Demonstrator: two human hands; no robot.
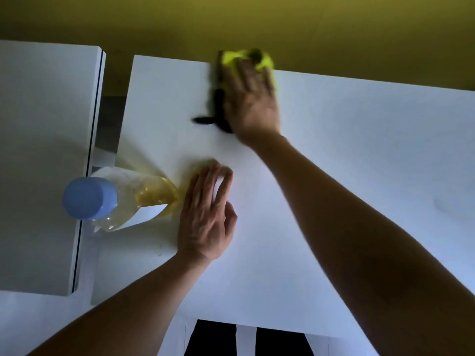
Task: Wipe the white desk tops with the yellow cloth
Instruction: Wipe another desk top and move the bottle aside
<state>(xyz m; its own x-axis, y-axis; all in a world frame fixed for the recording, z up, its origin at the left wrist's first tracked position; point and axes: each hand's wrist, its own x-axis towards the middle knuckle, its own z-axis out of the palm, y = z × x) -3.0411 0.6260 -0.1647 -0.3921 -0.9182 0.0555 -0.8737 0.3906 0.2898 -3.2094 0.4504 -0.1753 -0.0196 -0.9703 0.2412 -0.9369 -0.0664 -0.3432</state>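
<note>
A yellow-olive wall (257,21) runs behind two white desk tops set side by side with a narrow gap between them. The larger desk top (359,176) fills the centre and right of the view; the second desk top (38,150) lies to the left, and has a dark line along its right edge.

My right hand (253,104) is at the far edge of the larger desk top, fingers straight and spread, pressing flat on the yellow cloth (236,59). The cloth is bunched under my fingers and shows beyond my fingertips, at the back edge of the desk. A black piece (218,109) (blurred; I cannot tell what it is) sits just left of this hand.

My left hand (207,214) rests palm down on the larger desk top, fingers straight and holding nothing, well apart from the right hand.

Just left of my left hand, at the desk's left edge, stands a clear plastic bottle (133,199) with a blue cap (88,197). It holds a yellowish liquid.
</note>
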